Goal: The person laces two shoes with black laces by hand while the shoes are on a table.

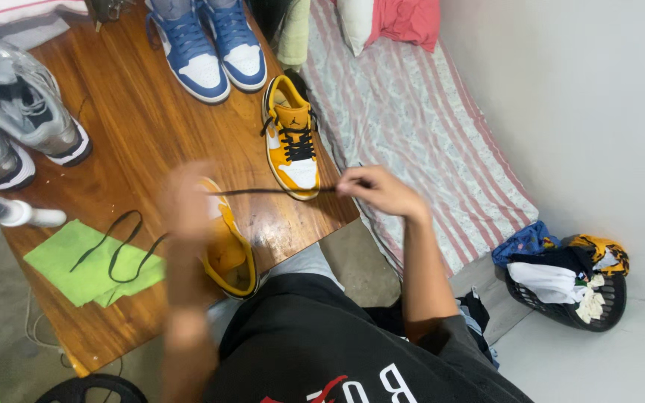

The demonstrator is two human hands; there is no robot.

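My left hand (188, 203) is blurred and rests on a yellow sneaker (229, 250) lying at the near edge of the wooden table (143, 127). My right hand (378, 190) pinches the end of a black shoelace (278, 192) that stretches taut from that sneaker to the right. The matching yellow, white and black sneaker (293, 138) stands laced near the table's right edge. The lace's other part (117, 250) trails in loops over a green cloth (87, 261).
A pair of blue and white sneakers (207, 45) stands at the table's far side and grey sneakers (16, 112) at the left. A white bottle (16, 213) lies near the cloth. A striped mattress (412, 119) and a black basket of clothes (569, 283) are at the right.
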